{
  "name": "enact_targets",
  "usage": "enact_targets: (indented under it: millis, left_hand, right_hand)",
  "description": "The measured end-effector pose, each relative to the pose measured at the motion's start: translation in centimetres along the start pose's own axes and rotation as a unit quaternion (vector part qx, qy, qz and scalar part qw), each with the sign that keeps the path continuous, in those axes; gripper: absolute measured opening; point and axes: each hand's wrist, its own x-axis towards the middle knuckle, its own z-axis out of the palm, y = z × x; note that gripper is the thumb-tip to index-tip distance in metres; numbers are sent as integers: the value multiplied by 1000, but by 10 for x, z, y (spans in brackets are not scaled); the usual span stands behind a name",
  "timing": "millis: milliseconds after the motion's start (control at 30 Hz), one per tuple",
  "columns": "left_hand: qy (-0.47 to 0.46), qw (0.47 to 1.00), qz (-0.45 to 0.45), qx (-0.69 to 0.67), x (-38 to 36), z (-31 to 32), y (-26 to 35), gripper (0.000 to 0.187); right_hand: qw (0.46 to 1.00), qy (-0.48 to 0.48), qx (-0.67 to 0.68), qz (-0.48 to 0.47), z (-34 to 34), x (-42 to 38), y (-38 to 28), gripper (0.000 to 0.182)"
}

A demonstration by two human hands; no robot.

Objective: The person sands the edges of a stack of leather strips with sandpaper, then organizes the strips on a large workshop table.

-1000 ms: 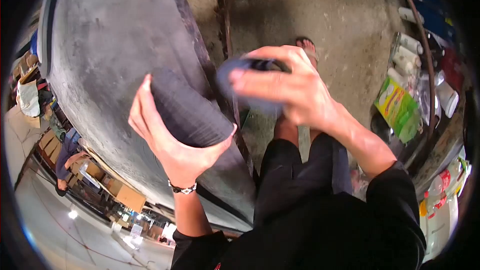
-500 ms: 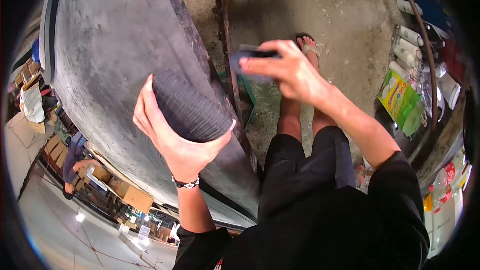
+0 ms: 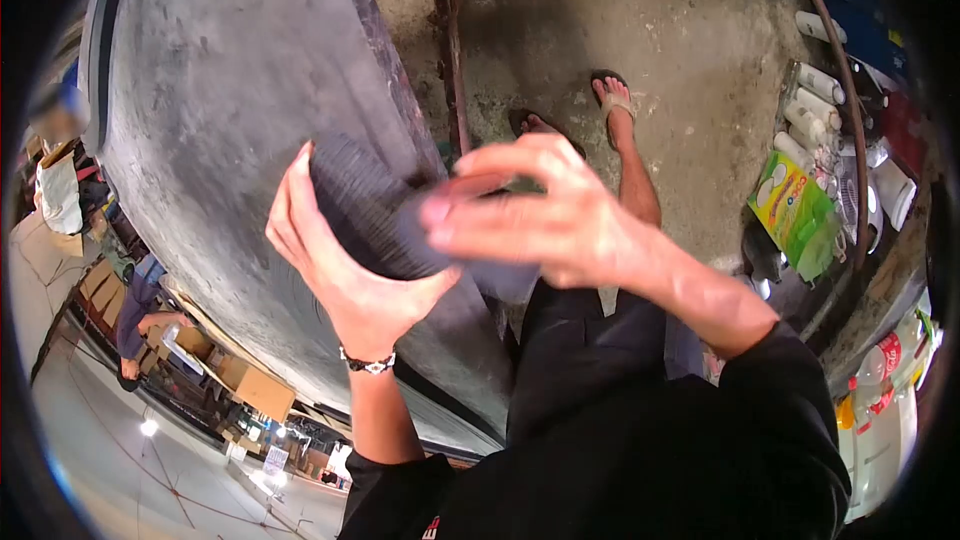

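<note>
A thick stack of thin dark grey pieces (image 3: 365,205) rests within the curve of my left hand (image 3: 345,290), whose fingers and thumb span its two ends. A beaded bracelet is on that wrist. My right hand (image 3: 545,215) is closed on a flat dark piece (image 3: 505,275), blurred by motion, at the right side of the stack. Whether that piece touches the stack is too blurred to tell. Beneath the stack lies a large grey curved surface (image 3: 220,70).
A worn bar (image 3: 450,50) runs beside the grey surface above the concrete floor (image 3: 700,30). White rolls (image 3: 815,105), a green-yellow package (image 3: 795,210) and a bottle (image 3: 880,365) are at the right. Another person (image 3: 135,325) is at the far left, near cardboard boxes (image 3: 262,390).
My right hand has moved down and left with the dark piece, up to the stack. The left hand is almost unmoved. Another foot now shows on the floor.
</note>
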Motion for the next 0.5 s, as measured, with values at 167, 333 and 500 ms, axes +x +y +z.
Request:
enact_targets:
  millis: [167,333,500]
  left_hand:
    - [-17,999,-28,25,3,-3,4,138]
    - [-15,1000,-17,21,-2,-4,2,139]
    - [-1,999,-27,18,6,1,-1,136]
  right_hand:
    - [989,46,-73,121,3,-11,38,58]
    - [994,2,-82,74,7,-14,19,57]
    - [993,15,-107,43,-16,10,1,53]
